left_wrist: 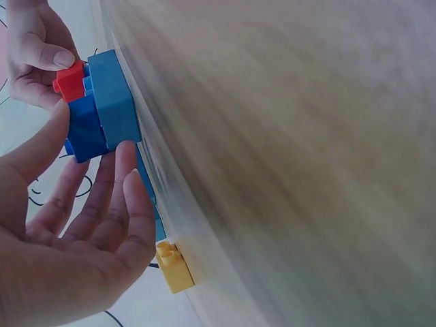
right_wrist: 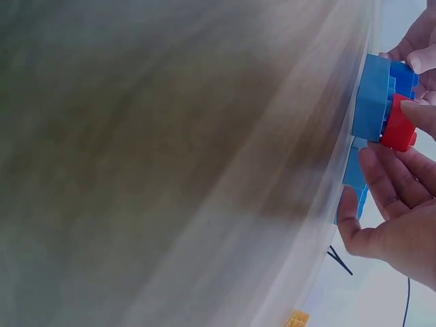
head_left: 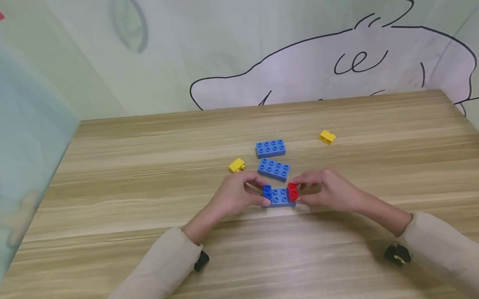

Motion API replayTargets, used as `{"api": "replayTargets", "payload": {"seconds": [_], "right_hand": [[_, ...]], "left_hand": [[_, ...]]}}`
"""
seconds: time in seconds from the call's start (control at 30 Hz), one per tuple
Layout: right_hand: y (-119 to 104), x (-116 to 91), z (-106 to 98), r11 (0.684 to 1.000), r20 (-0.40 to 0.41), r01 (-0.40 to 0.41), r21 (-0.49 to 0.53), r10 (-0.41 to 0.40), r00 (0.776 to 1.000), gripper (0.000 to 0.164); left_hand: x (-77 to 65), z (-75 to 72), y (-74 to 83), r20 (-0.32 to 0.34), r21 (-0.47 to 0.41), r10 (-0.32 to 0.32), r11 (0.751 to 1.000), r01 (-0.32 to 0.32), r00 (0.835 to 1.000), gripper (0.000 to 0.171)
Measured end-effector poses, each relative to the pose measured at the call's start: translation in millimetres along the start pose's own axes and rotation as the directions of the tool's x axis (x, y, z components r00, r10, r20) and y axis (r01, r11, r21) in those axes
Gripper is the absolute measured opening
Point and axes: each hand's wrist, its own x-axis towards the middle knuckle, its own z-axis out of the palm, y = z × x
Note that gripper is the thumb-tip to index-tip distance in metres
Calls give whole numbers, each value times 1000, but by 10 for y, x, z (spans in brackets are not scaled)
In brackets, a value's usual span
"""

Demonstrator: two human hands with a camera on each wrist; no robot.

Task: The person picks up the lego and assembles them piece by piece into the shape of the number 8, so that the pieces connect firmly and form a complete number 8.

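Observation:
A light blue toy building brick [head_left: 280,204] lies lengthwise between the two hands, with a smaller dark blue brick [head_left: 267,193] on its left end and a small red brick [head_left: 293,192] on its right end. My left hand [head_left: 236,195] pinches the dark blue brick between thumb and fingers, the thumb on its near side. Opposite, the right hand [head_left: 331,192] pinches the red brick the same way. In the right wrist view, the red brick [right_wrist: 398,122] sits on the studs of the light blue brick [right_wrist: 371,99], tilted slightly against it.
Two more light blue bricks, one angled [head_left: 273,169] and one straight [head_left: 271,148], lie just beyond the hands. A small yellow brick [head_left: 237,165] is near the left hand; another yellow brick [head_left: 327,137] lies farther back right. The wooden table [head_left: 157,142] ends at a patterned backdrop.

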Motion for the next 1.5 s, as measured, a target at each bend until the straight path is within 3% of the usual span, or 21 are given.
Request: {"api": "replayTargets", "payload": {"seconds": [1.27, 1.5], "right_hand": [[9, 23, 12, 997, 0, 57, -54, -57, 998, 37], [83, 38, -115, 999, 119, 26, 25, -28, 992, 38]], "left_hand": [[-9, -14, 13, 3, 2, -15, 1000, 15, 1000, 29], [-4, -3, 25, 2, -10, -9, 1000, 9, 1000, 28]]}}
